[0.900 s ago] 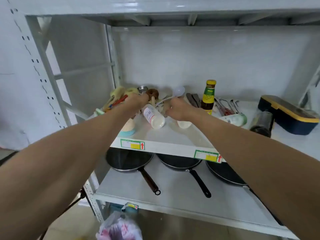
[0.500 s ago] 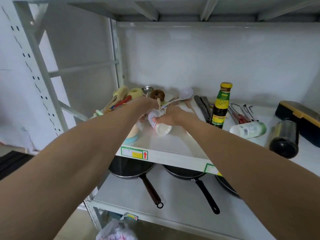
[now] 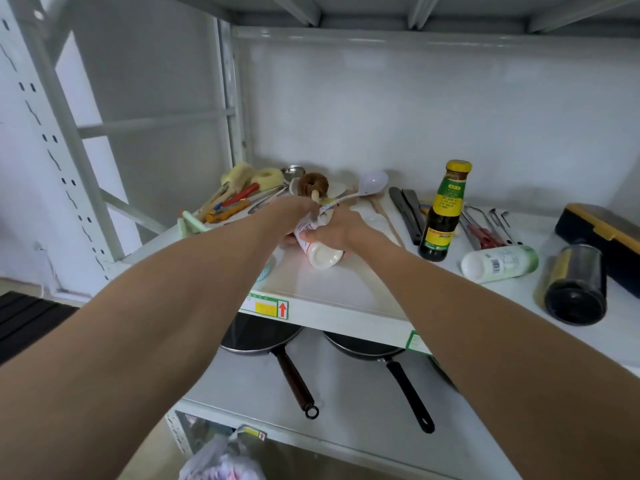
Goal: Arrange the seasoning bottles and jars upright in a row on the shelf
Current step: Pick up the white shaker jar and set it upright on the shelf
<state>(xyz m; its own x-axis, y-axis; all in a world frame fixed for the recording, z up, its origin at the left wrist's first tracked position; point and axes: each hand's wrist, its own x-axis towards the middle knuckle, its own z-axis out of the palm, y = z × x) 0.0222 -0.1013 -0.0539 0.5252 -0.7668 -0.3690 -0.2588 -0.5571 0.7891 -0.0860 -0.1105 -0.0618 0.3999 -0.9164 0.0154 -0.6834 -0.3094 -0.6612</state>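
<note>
Both hands meet on a white cylindrical plastic seasoning bottle with a red-printed label point(image 3: 317, 247), which lies tilted on the white metal shelf point(image 3: 332, 289) with its flat base toward the camera. The right hand point(image 3: 337, 230) wraps its fingers over the bottle's body from three o'clock, grasping it. The left hand point(image 3: 294, 213) covers the bottle's far end at eleven o'clock; whether it grips is hidden.

At three o'clock from the hands a dark glass sauce bottle with a yellow cap and green label point(image 3: 443, 216) stands upright. Further right, a white plastic bottle with a green end point(image 3: 498, 265) lies on its side, and beside it a dark cylindrical jar point(image 3: 576, 285) also lies down.
</note>
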